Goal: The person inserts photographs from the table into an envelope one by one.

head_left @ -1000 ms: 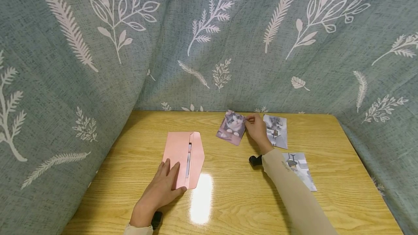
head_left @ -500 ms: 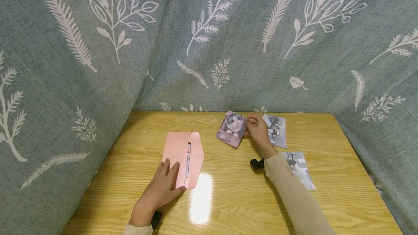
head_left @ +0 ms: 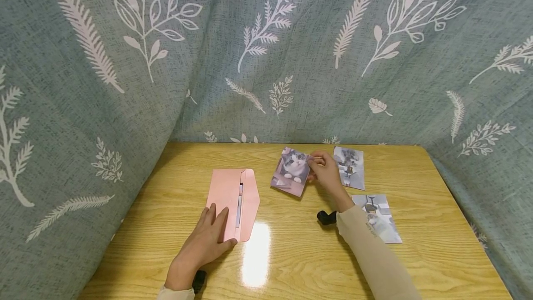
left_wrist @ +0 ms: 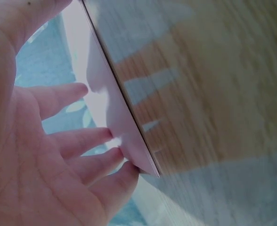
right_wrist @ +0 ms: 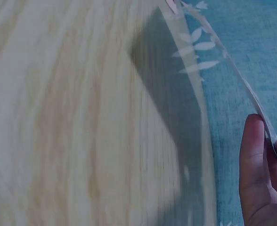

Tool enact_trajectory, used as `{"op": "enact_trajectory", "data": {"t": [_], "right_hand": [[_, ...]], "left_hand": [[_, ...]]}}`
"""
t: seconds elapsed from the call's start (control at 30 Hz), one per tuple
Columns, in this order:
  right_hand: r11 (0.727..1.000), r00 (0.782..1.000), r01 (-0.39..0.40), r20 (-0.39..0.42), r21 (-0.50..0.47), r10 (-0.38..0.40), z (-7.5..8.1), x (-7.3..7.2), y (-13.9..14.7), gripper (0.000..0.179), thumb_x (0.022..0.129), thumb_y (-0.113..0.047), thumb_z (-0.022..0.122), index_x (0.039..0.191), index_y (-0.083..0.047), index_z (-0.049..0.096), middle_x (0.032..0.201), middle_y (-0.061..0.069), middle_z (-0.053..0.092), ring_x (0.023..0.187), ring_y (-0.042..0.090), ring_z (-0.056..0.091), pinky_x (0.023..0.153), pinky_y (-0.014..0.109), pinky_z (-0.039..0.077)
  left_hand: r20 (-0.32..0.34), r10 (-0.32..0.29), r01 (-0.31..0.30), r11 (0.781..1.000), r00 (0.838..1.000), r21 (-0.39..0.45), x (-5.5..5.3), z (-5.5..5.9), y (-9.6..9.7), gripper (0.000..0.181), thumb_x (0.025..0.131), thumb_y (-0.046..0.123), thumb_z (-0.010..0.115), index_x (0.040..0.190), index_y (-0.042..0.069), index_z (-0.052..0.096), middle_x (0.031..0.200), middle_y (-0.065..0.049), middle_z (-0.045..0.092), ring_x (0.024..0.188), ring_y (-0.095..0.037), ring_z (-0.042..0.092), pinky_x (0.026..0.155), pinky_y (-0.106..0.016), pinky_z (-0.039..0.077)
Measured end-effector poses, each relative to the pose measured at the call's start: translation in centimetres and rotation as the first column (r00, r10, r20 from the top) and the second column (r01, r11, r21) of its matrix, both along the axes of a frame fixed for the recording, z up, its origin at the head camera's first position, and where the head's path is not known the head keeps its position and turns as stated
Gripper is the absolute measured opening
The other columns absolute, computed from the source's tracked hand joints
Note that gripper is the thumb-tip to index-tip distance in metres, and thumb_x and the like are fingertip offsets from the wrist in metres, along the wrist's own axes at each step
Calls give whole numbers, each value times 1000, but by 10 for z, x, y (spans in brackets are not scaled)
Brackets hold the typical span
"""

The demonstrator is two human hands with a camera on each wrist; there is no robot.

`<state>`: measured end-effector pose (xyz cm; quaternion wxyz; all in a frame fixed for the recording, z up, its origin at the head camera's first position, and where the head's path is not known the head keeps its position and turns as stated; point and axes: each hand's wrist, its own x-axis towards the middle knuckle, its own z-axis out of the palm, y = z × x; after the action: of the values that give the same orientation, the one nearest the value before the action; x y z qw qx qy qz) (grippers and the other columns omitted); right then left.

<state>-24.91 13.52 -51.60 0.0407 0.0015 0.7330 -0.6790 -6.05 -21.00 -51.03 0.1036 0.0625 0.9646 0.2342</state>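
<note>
My left hand lies with spread, straight fingers on the lower part of a pink envelope; in the left wrist view the fingertips touch the envelope near its edge. The envelope's flap points right, and a pale strip of something inside shows through its slot. My right hand pinches a cat photo by its right edge between thumb and fingers. Seen edge-on in the right wrist view, the photo is raised off the table, its shadow falling on the wood.
Two more photos, one farther back and one partly behind the right sleeve, lie at the right of the wooden table. A leaf-patterned curtain hangs along the back and sides.
The right hand has brought the cat photo slightly left and toward the person. The left hand stays on the envelope.
</note>
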Motion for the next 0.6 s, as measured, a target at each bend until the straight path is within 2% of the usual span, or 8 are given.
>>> {"op": "enact_trajectory", "data": {"t": [0.23,0.6], "right_hand": [[998,1000,-21,9,-58,21,-2,6,-12,36,98,-2,62,132,5,52,96,12,63,62,30,65,64,45,60],[998,999,-36,-15,-53,35,-6,10,-31,33,97,0,61,129,5,54,99,17,64,64,25,62,62,46,60]], "left_hand": [[-5,-2,2,1000,1000,11,0,-1,0,88,88,42,76,156,7,33,160,-32,12,147,-50,8,109,-68,24],[10,7,-7,1000,1000,30,1,1,0,88,88,42,76,157,8,32,160,-31,11,147,-49,7,108,-69,24]]}}
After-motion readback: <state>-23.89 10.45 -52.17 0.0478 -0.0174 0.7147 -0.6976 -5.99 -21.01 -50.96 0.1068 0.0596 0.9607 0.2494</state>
